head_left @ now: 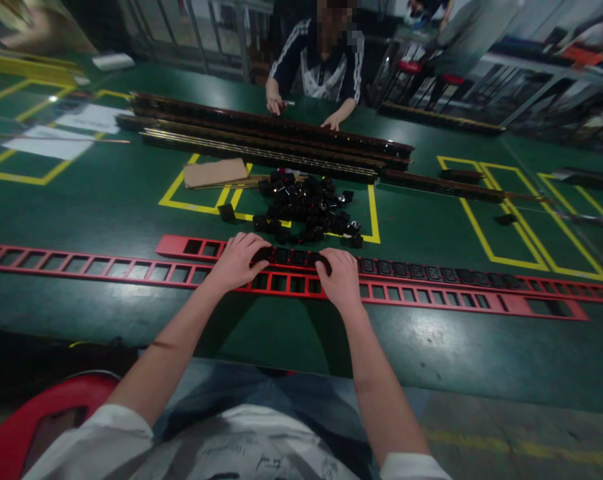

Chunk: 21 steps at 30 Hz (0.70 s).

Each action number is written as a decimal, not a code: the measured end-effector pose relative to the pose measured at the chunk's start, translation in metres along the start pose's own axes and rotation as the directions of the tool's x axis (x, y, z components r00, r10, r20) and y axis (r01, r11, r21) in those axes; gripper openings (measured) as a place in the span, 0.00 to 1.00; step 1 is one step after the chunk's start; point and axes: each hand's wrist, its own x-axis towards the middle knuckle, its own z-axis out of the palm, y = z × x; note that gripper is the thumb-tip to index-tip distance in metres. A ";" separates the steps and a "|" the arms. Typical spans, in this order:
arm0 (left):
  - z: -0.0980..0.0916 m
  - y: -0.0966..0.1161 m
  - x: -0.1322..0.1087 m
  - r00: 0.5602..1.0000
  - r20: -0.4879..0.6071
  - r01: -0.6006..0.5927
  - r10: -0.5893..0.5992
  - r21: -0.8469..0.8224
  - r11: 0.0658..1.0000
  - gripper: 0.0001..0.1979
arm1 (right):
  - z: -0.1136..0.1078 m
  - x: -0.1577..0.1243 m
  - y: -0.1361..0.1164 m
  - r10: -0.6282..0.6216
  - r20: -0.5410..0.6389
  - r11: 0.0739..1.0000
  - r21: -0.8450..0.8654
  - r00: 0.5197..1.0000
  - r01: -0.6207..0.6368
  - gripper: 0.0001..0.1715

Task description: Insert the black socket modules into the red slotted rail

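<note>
A long red slotted rail [176,245] lies across the table, with black power sockets [400,269] seated in a row of its slots. My left hand [239,262] is closed over this rail, its thumb on the near side and its fingers towards the far side. My right hand [341,275] grips the same rail farther right, its fingertips partly hidden. Between my hands a few sockets [298,257] show in the slots. Just nearer to me lies a second red slotted rail [291,285], its slots showing the green table.
Beyond the rails is a pile of loose black parts [306,203]. A cardboard piece [215,173] lies left of it. Long dark metal profiles [261,150] stretch behind, where a co-worker [326,67] sits. A red stool [56,407] stands at lower left.
</note>
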 end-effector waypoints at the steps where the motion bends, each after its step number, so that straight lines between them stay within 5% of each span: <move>1: 0.001 -0.001 0.000 1.000 -0.008 -0.003 0.003 0.000 1.000 0.16 | 0.000 0.000 0.000 -0.002 -0.001 1.000 0.000 1.000 0.002 0.13; 21: 0.001 -0.001 0.003 0.995 0.066 0.068 -0.073 0.073 0.995 0.16 | 0.000 0.000 0.000 0.010 0.009 1.000 -0.002 1.000 -0.010 0.13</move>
